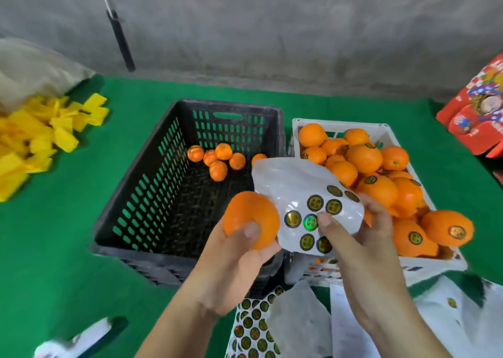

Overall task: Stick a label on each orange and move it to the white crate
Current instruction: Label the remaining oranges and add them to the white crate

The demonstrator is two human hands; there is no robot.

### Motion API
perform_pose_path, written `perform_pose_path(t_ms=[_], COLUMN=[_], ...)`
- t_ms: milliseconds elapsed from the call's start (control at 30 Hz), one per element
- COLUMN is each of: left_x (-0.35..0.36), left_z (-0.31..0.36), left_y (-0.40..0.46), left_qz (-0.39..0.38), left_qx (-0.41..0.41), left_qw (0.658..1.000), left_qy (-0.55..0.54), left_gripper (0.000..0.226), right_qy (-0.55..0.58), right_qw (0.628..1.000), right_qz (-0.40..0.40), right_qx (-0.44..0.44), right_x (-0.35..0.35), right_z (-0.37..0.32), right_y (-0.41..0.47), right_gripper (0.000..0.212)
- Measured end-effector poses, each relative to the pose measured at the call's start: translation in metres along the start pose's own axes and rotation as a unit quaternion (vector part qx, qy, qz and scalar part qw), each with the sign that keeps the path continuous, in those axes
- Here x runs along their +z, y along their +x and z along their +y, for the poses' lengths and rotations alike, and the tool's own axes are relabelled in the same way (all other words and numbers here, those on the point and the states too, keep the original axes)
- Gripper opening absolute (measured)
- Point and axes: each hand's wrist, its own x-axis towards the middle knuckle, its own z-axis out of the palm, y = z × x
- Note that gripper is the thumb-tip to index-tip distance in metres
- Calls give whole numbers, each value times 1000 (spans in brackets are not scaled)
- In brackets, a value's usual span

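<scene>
My left hand [239, 259] grips a bare orange [250, 218] over the near right corner of the black crate [136, 194]. My right hand [362, 246] holds a white label sheet [294, 183] with several round gold labels, its thumb on the sheet next to a shiny green label [310, 222]. Several unlabelled oranges [217, 160] lie at the far end of the black crate. The white crate [432, 259] to the right is heaped with labelled oranges [378, 183].
More label sheets [255, 327] and blank backing paper [299, 319] lie near me. Yellow foam pieces [35, 142] are piled at the left beside a sack. A red printed box [479, 112] stands at the far right. Green cloth covers the table.
</scene>
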Motion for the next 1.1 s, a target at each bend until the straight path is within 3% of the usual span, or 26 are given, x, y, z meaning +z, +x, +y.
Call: perform_pose_path(t_ms=[67,100,167,233,367,467,567,667,733,800,867,1000,1100], left_x=[14,16,22,29,37,40,43,45,47,46,45,47,50], left_z=[-4,-11,-14,-14,-20,-25,-27,-27,-25,-24,-22,-21,-24], left_y=[-16,-21,-25,-29,-39,-42,-45,-46,-45,-44,-45,-46,-48], left_qz=[30,47,61,55,86,108,110,112,123,129,123,77,56], left_qx=[2,12,20,19,21,17,25,32,32,28,18,6,0], left_qw=[997,995,993,993,996,992,991,988,985,983,982,989,996], left_qy=[-69,-87,-102,-103,-7,60,77,97,116,127,140,128,73], left_gripper=[87,88,95,96,70,80,87,84,86,88,89,85,84], right_qy=[-165,-284,-442,-492,-487,-447,-344,-246,-216,-197,-222,-343,-325], right_qw=[976,930,813,780,803,838,902,940,959,972,958,863,882], right_qz=[106,135,94,2,-69,-92,-129,-174,-140,-47,6,-84,-160], right_qx=[-91,-191,-366,-386,-337,-300,-229,-159,-123,-117,-184,-361,-300], right_x=[-5,-11,-20,-23,-31,-35,-36,-38,-39,-39,-37,-24,-27], right_z=[-6,-8,-17,-25,-31,-35,-39,-46,-52,-59,-66,-66,-62], right_y=[-9,-15,-25,-30,-32,-38,-45,-45,-41,-38,-38,-44,-44], right_gripper=[88,85,57,38,37,33,12,16,23,31,26,12,18])
